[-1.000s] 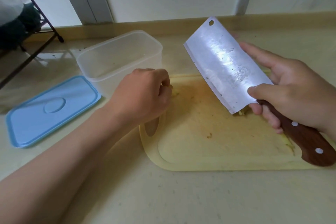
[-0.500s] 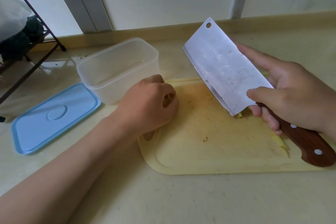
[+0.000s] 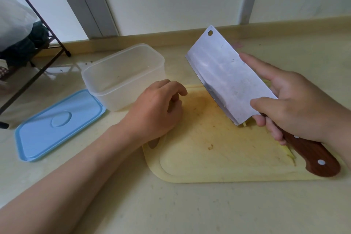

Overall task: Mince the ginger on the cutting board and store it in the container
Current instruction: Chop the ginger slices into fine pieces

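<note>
Table: pale top under both forearms, carrying everything named below.
Cutting board: yellow, under the right hand and reaching across to the left hand's knuckles. Its handle hole shows by the heel of the left hand.
Container: clear tub, open, nothing visible inside. It sits just beyond the left hand and well apart from the right hand.
Lid: blue, flat on the table, on the outer side of the left forearm.
Cleaver: held tilted, flat face toward the camera. Its long axis runs from the right hand away and leftward, heel low over the board, cutting edge toward the left hand.
Right hand: wrapped round the wooden handle, thumb pressed on the near flat, forefinger laid along the far side.
Left hand: resting on the board's left end, fingers curled inward. Whether they pinch any ginger I cannot tell.
Ginger: pale slivers under the cleaver's heel, just off the right thumb, with more strips beside the handle below that hand.
Bearing: the ginger lies on the right hand's side and the container on the left hand's side, so the pile likely has to travel leftward across the board.
</note>
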### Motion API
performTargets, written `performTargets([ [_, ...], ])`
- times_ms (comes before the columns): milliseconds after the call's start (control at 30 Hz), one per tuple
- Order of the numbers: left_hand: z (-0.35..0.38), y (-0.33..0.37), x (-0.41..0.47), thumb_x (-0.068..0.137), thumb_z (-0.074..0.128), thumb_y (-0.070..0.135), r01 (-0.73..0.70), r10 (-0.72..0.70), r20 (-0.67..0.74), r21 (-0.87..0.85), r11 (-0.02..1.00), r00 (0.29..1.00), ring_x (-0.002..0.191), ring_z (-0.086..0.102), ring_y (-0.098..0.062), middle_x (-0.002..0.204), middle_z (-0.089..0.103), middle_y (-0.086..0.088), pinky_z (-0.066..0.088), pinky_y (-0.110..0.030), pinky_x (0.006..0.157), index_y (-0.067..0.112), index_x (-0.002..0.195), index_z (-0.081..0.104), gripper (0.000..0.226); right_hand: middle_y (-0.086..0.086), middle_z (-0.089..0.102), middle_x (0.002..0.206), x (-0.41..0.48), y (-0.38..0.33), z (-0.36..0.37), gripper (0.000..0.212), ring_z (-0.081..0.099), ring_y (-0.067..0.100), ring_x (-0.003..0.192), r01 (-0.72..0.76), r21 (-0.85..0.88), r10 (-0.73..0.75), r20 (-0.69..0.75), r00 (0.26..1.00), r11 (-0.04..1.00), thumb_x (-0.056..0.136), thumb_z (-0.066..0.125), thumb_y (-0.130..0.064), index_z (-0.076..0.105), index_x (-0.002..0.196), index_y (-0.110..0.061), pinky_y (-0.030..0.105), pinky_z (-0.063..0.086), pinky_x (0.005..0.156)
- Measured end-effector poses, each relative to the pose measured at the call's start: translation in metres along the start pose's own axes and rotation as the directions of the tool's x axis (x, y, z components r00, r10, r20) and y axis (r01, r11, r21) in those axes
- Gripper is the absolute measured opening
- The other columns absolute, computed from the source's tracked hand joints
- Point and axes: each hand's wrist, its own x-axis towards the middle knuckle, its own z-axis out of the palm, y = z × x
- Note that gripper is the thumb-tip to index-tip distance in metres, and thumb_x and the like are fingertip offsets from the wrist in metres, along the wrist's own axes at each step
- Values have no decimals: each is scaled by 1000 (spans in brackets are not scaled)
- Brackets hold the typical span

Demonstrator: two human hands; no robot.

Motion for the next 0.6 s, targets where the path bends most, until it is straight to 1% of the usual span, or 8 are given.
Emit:
performTargets([
  [67,0,0,0,91,60,4,-12,11,-24,-22,1000,1000,79,53,-8,91,61,5,47,-23,71,16,110,69,24,7,59,51,0,1,1,97,49,26,38,0,-1,0,8,1000,1000,93,50,4,30,139,-79,31,46,37],
  [133,0,0,0,90,61,3,-27,26,-43,-28,999,999,77,54,-4,90,58,8,47,-19,69,16,109,70,24,5,60,52,1,3,0,97,48,24,38,3,-11,-3,22,1000,1000,93,49,4,27,142,-77,32,47,39],
  [267,3,0,-1,85,61,-3,-76,74,-75,-29,997,994,74,52,-7,89,57,8,47,-18,68,11,109,71,30,-1,57,44,1,2,0,95,50,25,41,-6,-25,7,56,998,1000,93,48,2,24,148,-72,35,50,40],
  [333,4,0,-1,83,59,-3,-97,94,-91,-28,995,991,72,52,-8,87,61,3,47,-21,68,8,109,71,31,-1,57,44,1,1,1,95,53,35,44,-14,-17,15,62,998,1000,93,47,2,23,146,-74,36,52,42],
  [400,4,1,0,82,57,0,-104,101,-105,-24,994,989,71,55,-13,87,62,1,47,-21,66,8,109,71,31,-1,58,45,1,3,2,95,59,46,55,-10,-14,11,63,998,1000,93,46,0,23,145,-75,36,52,42],
  [433,2,2,0,83,57,2,-92,88,-115,-29,995,989,70,58,-15,88,63,1,47,-19,65,9,108,72,30,-1,59,47,1,4,2,95,59,44,53,-1,-13,2,61,998,1000,93,46,0,22,144,-76,35,52,42],
  [500,-2,1,3,84,58,6,-48,38,-158,-56,997,987,71,60,-12,88,64,3,48,-16,65,11,106,73,26,2,60,52,2,5,2,95,55,32,44,18,-13,-17,57,998,1000,93,45,-1,21,144,-77,36,52,42],
  [600,-9,-3,8,85,65,0,14,-32,-250,-75,997,968,76,61,-7,87,65,4,49,-12,69,11,102,74,22,10,62,62,2,4,1,93,51,24,39,29,-12,-29,51,998,999,93,44,-2,20,145,-75,36,53,43],
])
